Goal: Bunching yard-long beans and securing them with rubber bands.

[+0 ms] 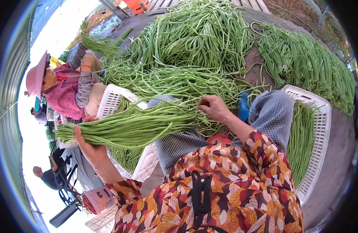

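Observation:
A thick bundle of long green beans [136, 123] lies level across my lap, its even ends toward the left. My left hand [91, 149] is wrapped round it from below near those ends, thumb on one side. At the bundle's loose right end, my right hand [214, 108] is closed in a pinch by the bean tips. What sits between its fingertips is too small to make out. Under the bundle stands a white plastic crate [113, 103] with more long beans in it.
A large heap of loose long beans [194, 39] rises ahead, with neat rows of beans [303, 58] to its right. Another white crate [323, 128] of beans stands by my right knee. On the left sits a co-worker [66, 85] holding up a bean bundle [99, 42].

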Demonstrator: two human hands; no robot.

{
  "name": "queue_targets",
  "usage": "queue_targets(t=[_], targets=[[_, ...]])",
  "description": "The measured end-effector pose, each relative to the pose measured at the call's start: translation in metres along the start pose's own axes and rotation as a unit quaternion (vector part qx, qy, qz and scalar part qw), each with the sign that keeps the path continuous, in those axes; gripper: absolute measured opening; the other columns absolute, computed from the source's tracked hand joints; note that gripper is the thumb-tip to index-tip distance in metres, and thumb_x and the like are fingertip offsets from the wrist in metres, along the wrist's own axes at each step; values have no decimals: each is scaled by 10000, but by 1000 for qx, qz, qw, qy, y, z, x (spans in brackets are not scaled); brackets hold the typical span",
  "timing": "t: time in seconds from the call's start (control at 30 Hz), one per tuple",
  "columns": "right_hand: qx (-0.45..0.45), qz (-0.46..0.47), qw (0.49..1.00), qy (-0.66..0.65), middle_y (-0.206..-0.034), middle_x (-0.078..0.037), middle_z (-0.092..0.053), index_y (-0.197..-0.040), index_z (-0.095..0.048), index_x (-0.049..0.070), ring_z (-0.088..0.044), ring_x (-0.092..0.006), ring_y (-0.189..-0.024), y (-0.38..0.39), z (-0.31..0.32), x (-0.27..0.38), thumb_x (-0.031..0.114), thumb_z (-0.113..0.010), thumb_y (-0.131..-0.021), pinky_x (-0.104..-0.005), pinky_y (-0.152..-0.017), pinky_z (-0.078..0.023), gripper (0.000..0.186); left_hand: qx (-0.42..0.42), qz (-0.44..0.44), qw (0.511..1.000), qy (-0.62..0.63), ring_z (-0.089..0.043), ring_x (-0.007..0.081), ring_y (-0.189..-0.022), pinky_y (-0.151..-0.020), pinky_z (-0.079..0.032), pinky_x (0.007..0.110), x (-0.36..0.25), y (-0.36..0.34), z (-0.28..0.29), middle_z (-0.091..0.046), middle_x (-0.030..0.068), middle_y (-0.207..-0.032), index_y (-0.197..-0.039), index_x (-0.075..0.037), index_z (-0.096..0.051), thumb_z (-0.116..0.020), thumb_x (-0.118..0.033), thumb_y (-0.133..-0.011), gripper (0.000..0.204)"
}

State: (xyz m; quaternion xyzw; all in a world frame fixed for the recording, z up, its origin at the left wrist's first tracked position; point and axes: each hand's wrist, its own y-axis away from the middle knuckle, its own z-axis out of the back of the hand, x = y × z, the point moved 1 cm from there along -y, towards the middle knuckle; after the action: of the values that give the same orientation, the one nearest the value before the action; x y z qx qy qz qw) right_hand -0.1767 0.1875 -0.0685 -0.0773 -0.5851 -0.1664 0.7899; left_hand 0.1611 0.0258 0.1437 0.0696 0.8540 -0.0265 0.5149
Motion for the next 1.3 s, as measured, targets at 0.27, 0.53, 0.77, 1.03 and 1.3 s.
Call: queue_targets(t=[0.27,0.53,0.77,1.03,1.3], targets=[[189,-203,885,375,-898,-116,-694,-895,-699,69,-664,-297,-854,23,44,-59,264,-747,-669,-388,-783,-522,302,-23,7,1000,10,-610,284,-971,-903,-492,434,1,-5,4,-645,156,-1022,-1064,42,-586,-626,-372,-882,454],[90,-94,932,338,-981,-122,-683,-969,-686,93,-638,-298,-972,19,40,-30,139,-667,-719,-423,-821,-511,255,-6,16,999,32,-609,291,-983,-919,-490,443,3,-5,0,-643,161,-1041,-1044,27,-605,-665,-341,-858,416],[182,-66,957,216,-1070,-121,-615,-1007,-638,99,-642,-277,-918,19,43,49,104,-680,-749,-378,-754,-515,261,-2,30,996,79,-593,295,-1024,-962,-459,472,6,-7,0,-634,156,-1073,-1098,18,-585,-676,-331,-850,437],[56,318,942,88,-942,-69,-581,-961,-638,102,-611,-254,-779,25,-26,134,154,-767,-715,-345,-681,-517,283,-23,20,995,100,-594,280,-1027,-955,-464,485,9,-9,-17,-637,129,-1057,-1000,-39,-597,-694,-304,-842,323],[66,286,947,132,-811,-104,-590,-870,-556,38,-603,-298,-725,32,-19,122,95,-673,-802,-372,-633,-484,146,-29,9,995,99,-607,258,-1020,-976,-462,455,12,4,-34,-640,149,-1049,-1046,19,-594,-679,-315,-852,395]])
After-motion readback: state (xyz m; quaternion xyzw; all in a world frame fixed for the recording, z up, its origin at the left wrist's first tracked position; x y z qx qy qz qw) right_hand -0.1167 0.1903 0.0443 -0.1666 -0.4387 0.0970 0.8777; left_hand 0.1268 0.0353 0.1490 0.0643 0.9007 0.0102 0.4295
